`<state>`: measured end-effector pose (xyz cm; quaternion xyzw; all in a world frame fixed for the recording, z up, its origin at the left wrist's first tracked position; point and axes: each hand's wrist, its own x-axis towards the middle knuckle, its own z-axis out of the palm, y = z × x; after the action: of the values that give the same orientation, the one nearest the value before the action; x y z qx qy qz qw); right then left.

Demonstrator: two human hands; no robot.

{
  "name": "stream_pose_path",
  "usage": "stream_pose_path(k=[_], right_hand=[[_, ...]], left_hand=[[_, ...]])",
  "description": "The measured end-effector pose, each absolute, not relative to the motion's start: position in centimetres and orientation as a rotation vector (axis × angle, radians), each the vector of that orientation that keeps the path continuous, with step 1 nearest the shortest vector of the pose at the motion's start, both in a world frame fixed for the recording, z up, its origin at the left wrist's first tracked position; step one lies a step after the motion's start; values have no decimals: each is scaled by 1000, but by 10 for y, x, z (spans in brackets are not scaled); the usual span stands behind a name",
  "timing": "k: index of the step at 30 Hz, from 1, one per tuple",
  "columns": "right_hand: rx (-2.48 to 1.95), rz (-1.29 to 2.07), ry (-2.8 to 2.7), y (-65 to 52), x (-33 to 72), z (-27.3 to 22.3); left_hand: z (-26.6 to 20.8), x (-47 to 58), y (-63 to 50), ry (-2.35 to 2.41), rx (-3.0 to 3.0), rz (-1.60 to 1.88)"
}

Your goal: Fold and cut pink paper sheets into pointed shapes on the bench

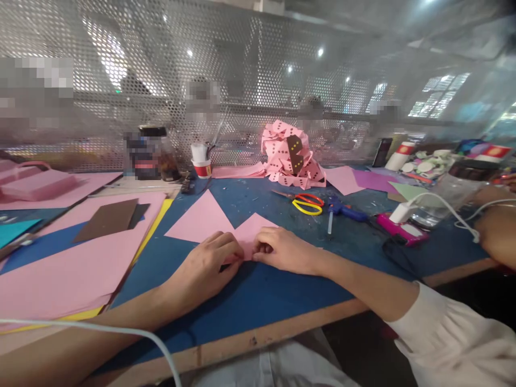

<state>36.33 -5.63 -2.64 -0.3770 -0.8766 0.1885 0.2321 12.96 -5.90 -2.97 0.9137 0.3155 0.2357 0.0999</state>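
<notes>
Both hands meet at a piece of pink paper near the table's front edge. My left hand is closed, its thumb and fingers pinching the paper's near left edge. Closed too, my right hand pinches the near edge a little to the right, its fingers curled in. Part of the paper is hidden under the hands. Just behind my left hand lies a separate pink paper triangle. Scissors with red and yellow handles and a blue glue gun rest beyond my right hand.
A pink folded-paper model stands at the back before a perforated metal screen. Pink sheets and a brown piece lie left. At right are a magenta power strip, a clear jar and another person's arm.
</notes>
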Motion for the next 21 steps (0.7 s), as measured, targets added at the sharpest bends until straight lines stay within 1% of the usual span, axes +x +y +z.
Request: stream_pose_path(k=[4,14,21], right_hand=[[-1057,540,-2389,-58,365,-26],[-1086,577,-2462,-47,344,-20],[-1021,574,-2441,-46,345,-25]], left_hand=[[-27,125,-62,1016,2739,657],[-28,127,-62,1111,2635,703],[-28,112,-63,1128,2615,668]])
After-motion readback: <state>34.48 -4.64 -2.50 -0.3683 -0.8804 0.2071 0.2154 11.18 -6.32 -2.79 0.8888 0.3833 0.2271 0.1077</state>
